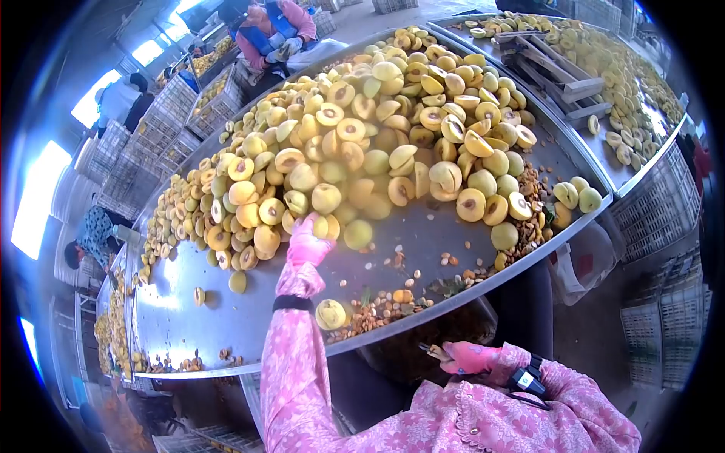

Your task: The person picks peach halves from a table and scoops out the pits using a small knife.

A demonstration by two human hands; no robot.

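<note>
My left hand, in a pink glove, reaches to the front edge of a big heap of yellow peaches. Its fingers curl against a yellow peach, partly covered by them. Many of the fruits are cut in half, some showing brown centres. Low at the right, below the table's rim, my right hand, also gloved in pink, is closed around a small tool with a short light tip; its exact kind does not show. A lone peach half lies by my left wrist.
The metal table has a raised rim. Brown pits and scraps lie along its front. On a second table, a wooden frame sits among peaches. Plastic crates stand right, a plastic bag hangs nearby, and a co-worker sits across.
</note>
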